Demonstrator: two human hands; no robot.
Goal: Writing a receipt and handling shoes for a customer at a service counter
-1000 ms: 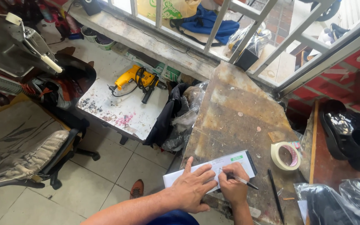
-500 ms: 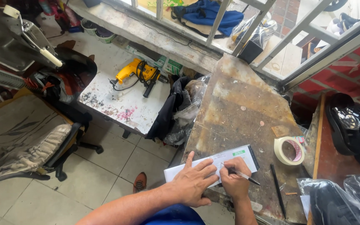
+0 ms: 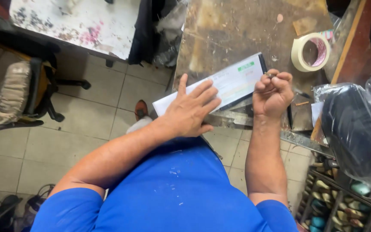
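A long white paper slip (image 3: 232, 81) with a green mark lies on a worn, stained worktop (image 3: 237, 30). My left hand (image 3: 190, 109) presses flat on the slip's near end, fingers spread. My right hand (image 3: 273, 92) is closed around a pen, whose top shows above the fist, at the slip's right end. I wear a blue shirt.
A roll of tape (image 3: 310, 51) sits on the worktop to the right. A black plastic-wrapped bundle (image 3: 357, 124) lies at the far right. A paint-spattered white board (image 3: 74, 23) and an office chair (image 3: 18, 92) stand to the left over a tiled floor.
The view has dropped and closed in on the hands and slip. My right hand has turned upright into a fist around the pen; my left hand stays flat on the slip.
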